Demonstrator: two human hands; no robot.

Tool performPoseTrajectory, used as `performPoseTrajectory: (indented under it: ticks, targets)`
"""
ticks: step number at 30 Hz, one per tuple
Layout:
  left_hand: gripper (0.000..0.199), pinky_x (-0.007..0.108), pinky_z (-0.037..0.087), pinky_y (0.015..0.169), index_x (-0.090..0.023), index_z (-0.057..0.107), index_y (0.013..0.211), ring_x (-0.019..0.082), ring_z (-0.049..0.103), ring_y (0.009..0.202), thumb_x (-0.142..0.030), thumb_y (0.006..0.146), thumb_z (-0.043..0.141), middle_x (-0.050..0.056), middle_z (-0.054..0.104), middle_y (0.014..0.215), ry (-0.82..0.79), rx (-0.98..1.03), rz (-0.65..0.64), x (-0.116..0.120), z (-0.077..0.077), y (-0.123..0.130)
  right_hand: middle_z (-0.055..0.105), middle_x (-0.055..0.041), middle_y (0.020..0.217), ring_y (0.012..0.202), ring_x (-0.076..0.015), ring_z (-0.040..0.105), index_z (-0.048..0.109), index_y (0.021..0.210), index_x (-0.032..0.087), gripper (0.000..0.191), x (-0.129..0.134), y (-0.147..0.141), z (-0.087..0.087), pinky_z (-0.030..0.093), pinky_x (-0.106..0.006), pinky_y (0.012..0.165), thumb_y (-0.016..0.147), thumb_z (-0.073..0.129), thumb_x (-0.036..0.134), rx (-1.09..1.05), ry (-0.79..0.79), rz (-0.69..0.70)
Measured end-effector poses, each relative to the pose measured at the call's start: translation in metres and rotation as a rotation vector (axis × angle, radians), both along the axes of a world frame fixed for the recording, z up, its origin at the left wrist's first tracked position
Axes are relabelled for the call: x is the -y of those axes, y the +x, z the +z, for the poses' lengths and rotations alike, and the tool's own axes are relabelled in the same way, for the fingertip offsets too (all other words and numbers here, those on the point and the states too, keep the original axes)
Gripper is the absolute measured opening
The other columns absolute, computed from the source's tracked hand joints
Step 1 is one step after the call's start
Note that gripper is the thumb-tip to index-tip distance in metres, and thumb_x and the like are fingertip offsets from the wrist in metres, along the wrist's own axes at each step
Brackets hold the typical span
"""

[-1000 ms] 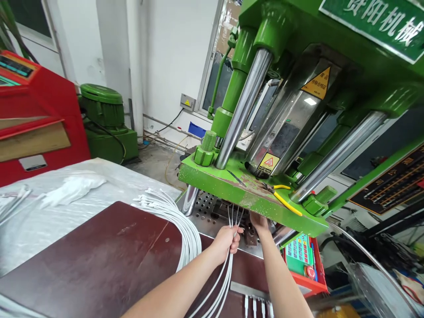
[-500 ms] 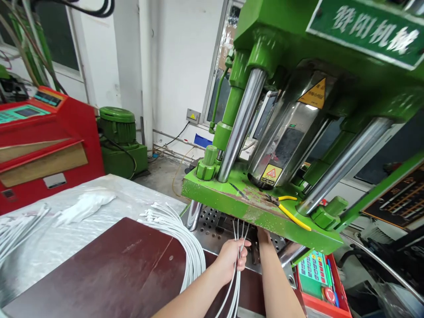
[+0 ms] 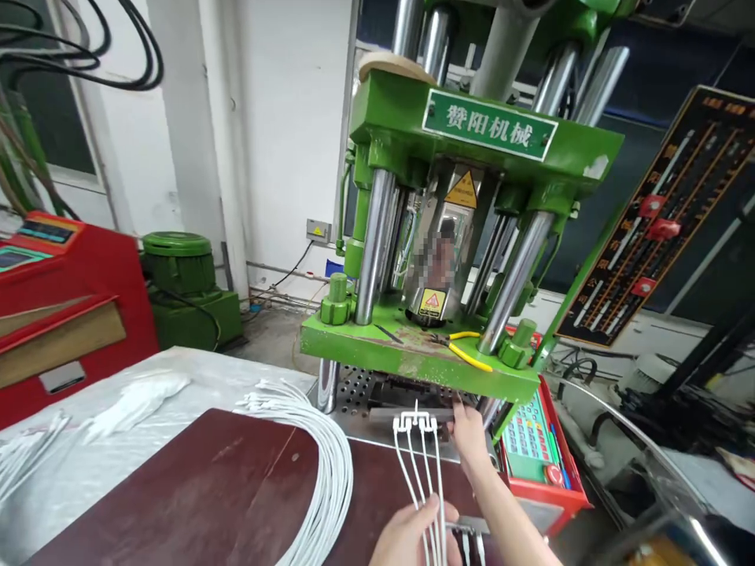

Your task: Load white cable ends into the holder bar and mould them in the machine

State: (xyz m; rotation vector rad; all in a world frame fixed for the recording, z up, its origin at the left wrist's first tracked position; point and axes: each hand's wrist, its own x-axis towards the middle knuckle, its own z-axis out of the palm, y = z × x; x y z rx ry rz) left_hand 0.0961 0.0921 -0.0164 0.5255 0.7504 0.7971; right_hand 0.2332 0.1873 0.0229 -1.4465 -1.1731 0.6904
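My left hand is closed around several thin white cables near the bottom of the view. Their upper ends carry white moulded connectors joined by a white piece, in front of the green press. My right hand is at the right end of a flat greyish bar, its fingers closed at that end. The bar lies behind the connectors, at the press opening. Beneath the green plate, the dark mould is partly hidden.
A bundle of white cables curves over the brown board at left. Yellow-handled pliers lie on the press plate. A red control box stands at right, a red machine at far left.
My left hand has drawn the cables back and down from the press, and their joined connectors now show. My right hand has come out from under the plate with the bar. The view has shifted.
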Motion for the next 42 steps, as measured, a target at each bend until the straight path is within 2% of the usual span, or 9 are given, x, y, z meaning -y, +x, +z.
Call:
performPoseTrajectory:
  ticks: [4,7,11,16,19,22,28,38,42]
  targets:
    - [0.062,0.025,0.033,0.038,-0.017,0.058,0.093,0.016,0.051,0.042,-0.075,0.076,0.044,0.002,0.057,0.056,-0.075,-0.056,0.150,0.021,0.005,-0.016,0.038,0.0067,0.047,0.038,-0.0077,0.035,0.064,0.087,0.013,0.060,0.070,0.016,-0.019,0.023,-0.019,0.038,0.086,0.042,0.068,-0.125,-0.085,-0.035]
    - [0.055,0.021,0.018,0.036,-0.016,0.060,0.088,0.007,0.026,0.033,-0.069,0.076,0.051,-0.007,0.041,0.044,0.067,-0.169,0.331,0.019,0.020,-0.029,0.044,0.0045,0.053,0.042,-0.0078,0.037,0.065,0.085,0.015,0.054,0.119,0.023,-0.020,0.024,-0.018,0.041,0.085,0.048,0.066,-0.206,-0.107,-0.047]
    - [0.054,0.022,0.012,0.040,-0.015,0.057,0.060,0.006,0.023,0.035,-0.066,0.078,0.051,-0.004,0.039,0.038,0.313,-0.460,-0.014,0.022,0.031,-0.035,0.043,0.0049,0.053,0.042,-0.0078,0.036,0.065,0.082,0.017,0.051,0.154,0.027,-0.020,0.025,-0.018,0.041,0.084,0.050,0.065,-0.299,-0.145,-0.147]
    - [0.057,0.025,0.024,0.047,-0.018,0.049,0.047,0.011,0.033,0.045,-0.067,0.077,0.053,-0.003,0.039,0.042,0.524,-0.735,-0.096,0.029,0.037,-0.033,0.046,0.0036,0.053,0.043,-0.0101,0.042,0.065,0.092,0.015,0.055,0.171,0.037,-0.011,0.033,-0.020,0.041,0.091,0.038,0.062,-0.163,-0.185,-0.103]
    - [0.057,0.025,0.025,0.049,-0.018,0.050,0.048,0.012,0.032,0.049,-0.065,0.080,0.049,-0.003,0.039,0.046,0.580,-0.784,-0.060,0.026,0.040,-0.033,0.064,-0.0066,0.087,0.078,-0.0189,0.061,0.063,0.108,0.017,0.040,0.181,0.042,0.009,0.050,-0.031,0.072,0.096,0.040,0.047,0.300,-0.036,-0.037]
    - [0.056,0.026,0.023,0.049,-0.019,0.047,0.048,0.012,0.028,0.050,-0.061,0.085,0.044,-0.004,0.033,0.047,0.627,-0.821,-0.074,0.023,0.045,-0.033,0.059,-0.0099,0.117,0.112,-0.0236,0.052,0.057,0.121,0.021,0.030,0.194,0.042,0.030,0.043,-0.039,0.097,0.094,0.049,0.032,0.702,0.105,0.135]
    - [0.054,0.026,0.024,0.051,-0.019,0.044,0.049,0.012,0.028,0.052,-0.057,0.087,0.041,-0.003,0.033,0.050,0.687,-0.865,-0.080,0.023,0.052,-0.029,0.059,-0.0117,0.118,0.113,-0.0281,0.051,0.053,0.124,0.017,0.039,0.207,0.024,0.040,0.042,-0.049,0.100,0.084,0.054,0.016,1.103,0.122,0.267]
    - [0.054,0.025,0.028,0.054,-0.019,0.044,0.048,0.014,0.035,0.054,-0.059,0.084,0.042,-0.002,0.039,0.050,0.717,-0.826,-0.089,0.024,0.051,-0.030,0.071,-0.0121,0.100,0.102,-0.0266,0.064,0.052,0.125,0.009,0.046,0.202,0.027,0.033,0.043,-0.049,0.102,0.080,0.042,0.012,1.133,0.171,0.212]
    - [0.054,0.025,0.029,0.056,-0.018,0.045,0.048,0.014,0.035,0.054,-0.057,0.085,0.041,-0.002,0.040,0.050,0.731,-0.843,-0.089,0.024,0.048,-0.030,0.064,-0.0127,0.120,0.116,-0.0294,0.056,0.045,0.133,0.014,0.055,0.205,0.021,0.043,0.037,-0.054,0.107,0.078,0.053,0.020,1.101,0.101,0.295]
